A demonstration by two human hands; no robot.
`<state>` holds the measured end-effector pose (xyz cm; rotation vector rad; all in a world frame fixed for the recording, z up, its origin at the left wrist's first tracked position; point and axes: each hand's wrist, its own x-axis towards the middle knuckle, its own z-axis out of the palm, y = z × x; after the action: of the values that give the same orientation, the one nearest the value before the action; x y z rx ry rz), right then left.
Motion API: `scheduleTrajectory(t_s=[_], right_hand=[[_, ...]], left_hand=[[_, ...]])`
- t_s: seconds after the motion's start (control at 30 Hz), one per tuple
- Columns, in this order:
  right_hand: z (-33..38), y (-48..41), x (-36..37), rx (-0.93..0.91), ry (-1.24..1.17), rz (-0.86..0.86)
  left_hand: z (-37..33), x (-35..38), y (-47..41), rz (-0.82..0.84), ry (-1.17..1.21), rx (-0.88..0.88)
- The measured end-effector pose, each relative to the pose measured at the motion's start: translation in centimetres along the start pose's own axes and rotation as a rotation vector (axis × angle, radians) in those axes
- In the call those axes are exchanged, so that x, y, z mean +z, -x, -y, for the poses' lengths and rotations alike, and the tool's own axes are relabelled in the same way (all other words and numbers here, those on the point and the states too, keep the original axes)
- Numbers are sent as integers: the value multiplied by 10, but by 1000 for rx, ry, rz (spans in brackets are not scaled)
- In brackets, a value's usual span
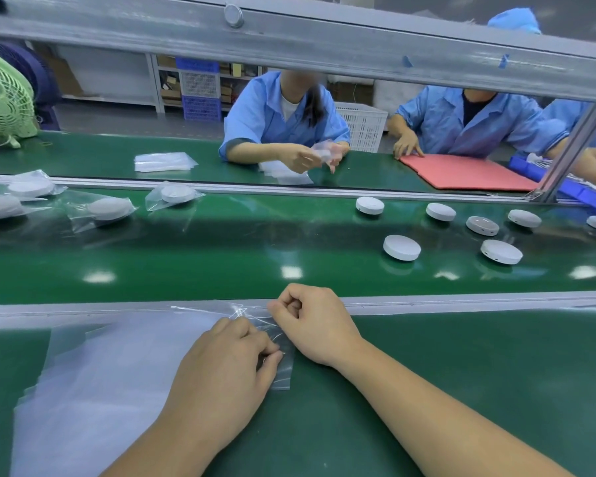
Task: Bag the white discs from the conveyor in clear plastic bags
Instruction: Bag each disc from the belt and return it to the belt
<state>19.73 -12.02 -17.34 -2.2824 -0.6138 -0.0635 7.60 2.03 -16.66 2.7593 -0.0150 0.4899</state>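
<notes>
Clear plastic bags (111,366) lie stacked on the desk (461,356); left hand (227,366) and right hand (313,321) both pinch the top bag (284,373) by its edge with curled fingers.

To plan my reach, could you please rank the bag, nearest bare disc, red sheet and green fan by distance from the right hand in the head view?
1. Bag, touching the right hand.
2. Disc, on the belt, ahead right.
3. Red sheet, across the belt.
4. Fan, far left.
</notes>
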Motion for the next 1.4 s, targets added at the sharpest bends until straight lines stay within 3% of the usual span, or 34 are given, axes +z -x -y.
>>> scheduleTrajectory(t_s=[0.23,0.43,0.47,0.53,0.6,0.7,0.77,0.97,1.07,1.23,1.3,1.4], right_hand=[[-1,-1,0,-11,-42,-1],[-7,-11,-9,54,-284,-138],[-11,-16,-15,34,-179,-202],[-27,-36,-35,-34,250,-272],[-46,-59,-61,81,629,-153],[-78,-85,-91,369,750,12],[-96,-94,-101,408,699,45],[-95,-97,-110,199,1030,-47],[-67,-78,-108,-8,874,-33],[-17,5,-99,-678,719,-97],[-13,35,-97,-809,701,-117],[-13,58,-97,-858,706,-76]], left_hand=[[-1,-1,1,10,-5,-14],[3,-2,0,30,54,-5],[4,-3,0,46,68,-8],[7,-3,0,76,71,-5],[7,-3,0,96,61,-2],[7,-5,0,99,72,-8],[7,-6,0,83,75,-6],[10,-8,0,49,80,-28],[11,-11,0,33,98,-60],[8,-16,-3,-55,215,-151],[6,-18,-4,-101,250,-175],[0,-21,-4,-140,401,-209]])
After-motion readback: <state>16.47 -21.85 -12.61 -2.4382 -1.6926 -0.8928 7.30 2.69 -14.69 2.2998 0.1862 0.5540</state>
